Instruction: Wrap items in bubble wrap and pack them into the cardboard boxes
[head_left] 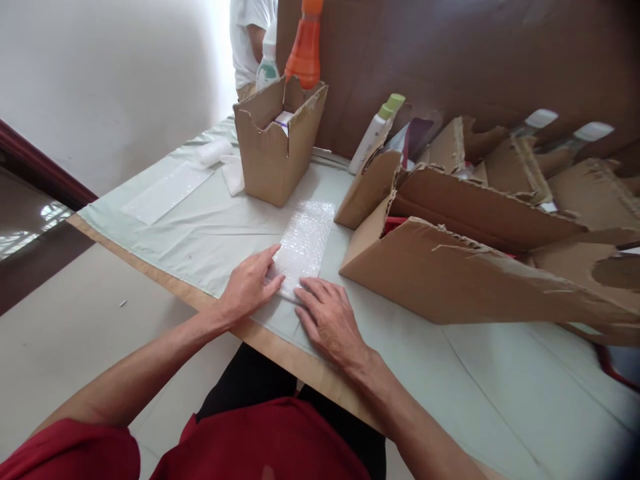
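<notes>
A strip of bubble wrap (309,230) lies flat on the pale green cloth, its near end close to the table's front edge. That near part looks doubled over; whether anything is inside I cannot tell. At its left side, my left hand (253,280) has thumb and forefinger apart, the fingertips touching the wrap. My right hand (330,317) rests at the near right corner, fingers stretched out over the wrap's edge. Neither hand is closed around anything.
Cardboard holders (475,267) with bottles fill the right side. A cardboard box (265,160) with an orange bottle (306,50) stands behind the wrap. Another plastic strip (167,192) and a clear roll (213,152) lie at left. A person (246,40) stands beyond the table.
</notes>
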A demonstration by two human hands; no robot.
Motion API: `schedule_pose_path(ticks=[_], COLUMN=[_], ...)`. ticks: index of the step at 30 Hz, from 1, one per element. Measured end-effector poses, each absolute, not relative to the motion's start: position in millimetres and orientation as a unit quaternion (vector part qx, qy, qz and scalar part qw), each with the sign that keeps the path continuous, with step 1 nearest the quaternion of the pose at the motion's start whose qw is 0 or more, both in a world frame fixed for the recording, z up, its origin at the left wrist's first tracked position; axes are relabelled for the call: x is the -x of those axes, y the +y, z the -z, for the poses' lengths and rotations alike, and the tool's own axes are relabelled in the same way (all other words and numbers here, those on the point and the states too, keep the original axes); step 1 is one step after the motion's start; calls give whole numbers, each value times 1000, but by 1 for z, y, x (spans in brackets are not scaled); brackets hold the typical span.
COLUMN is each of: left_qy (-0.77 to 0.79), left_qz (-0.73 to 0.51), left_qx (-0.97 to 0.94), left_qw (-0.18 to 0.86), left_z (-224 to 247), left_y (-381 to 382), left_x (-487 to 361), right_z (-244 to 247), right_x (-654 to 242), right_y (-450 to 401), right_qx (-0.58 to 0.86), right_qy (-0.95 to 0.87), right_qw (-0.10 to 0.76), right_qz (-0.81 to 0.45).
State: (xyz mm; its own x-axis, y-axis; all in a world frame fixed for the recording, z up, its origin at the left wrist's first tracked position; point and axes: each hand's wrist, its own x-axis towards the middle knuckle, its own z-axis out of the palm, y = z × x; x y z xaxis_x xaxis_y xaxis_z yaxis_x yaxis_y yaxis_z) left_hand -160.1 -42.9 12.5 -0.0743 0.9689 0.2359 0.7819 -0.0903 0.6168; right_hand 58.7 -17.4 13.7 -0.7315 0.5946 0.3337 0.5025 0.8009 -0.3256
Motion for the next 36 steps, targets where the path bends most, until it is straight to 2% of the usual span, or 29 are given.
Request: schedule_pose_path(ticks=[3,5,8,12,16,19,22,24,27,31,36], left_qy=[587,534,507,548,583,586,582,556,497,495,546], left_qz=[-349,-339,-313,-327,-328,-324,-335,-349,-344,-327,-340], left_qx=[-726,-771,-794,-741,-698,-710,-730,-750,-791,-792,-759], left_qw=[79,72,122,209,256,219,127,84,95,143,101], left_z=[-21,-27,-31,-26,-19,-13,-10,-12,-21,-26,-11], left_y=[-58,-72,-91,-96,-82,-72,-71,-75,-86,-92,-71], left_x=[163,165,163,157,152,151,150,151,155,157,150], right_z=[-13,-19,-31,-36,-32,-30,-25,-23,-26,-33,-30], right_x=[-58,-62,-68,-77,-87,-88,-83,-80,-81,-88,-90], right_y=[-15,-18,-26,-34,-41,-44,-43,-40,-39,-40,-39], right_qx=[288,281,299,343,351,310,281,280,297,336,351], right_qy=[-917,-908,-884,-842,-863,-902,-928,-929,-910,-884,-889], right_qw=[251,270,259,247,317,285,228,222,237,212,275], right_qz=[-117,-155,-248,-335,-177,-89,-85,-100,-167,-247,-104])
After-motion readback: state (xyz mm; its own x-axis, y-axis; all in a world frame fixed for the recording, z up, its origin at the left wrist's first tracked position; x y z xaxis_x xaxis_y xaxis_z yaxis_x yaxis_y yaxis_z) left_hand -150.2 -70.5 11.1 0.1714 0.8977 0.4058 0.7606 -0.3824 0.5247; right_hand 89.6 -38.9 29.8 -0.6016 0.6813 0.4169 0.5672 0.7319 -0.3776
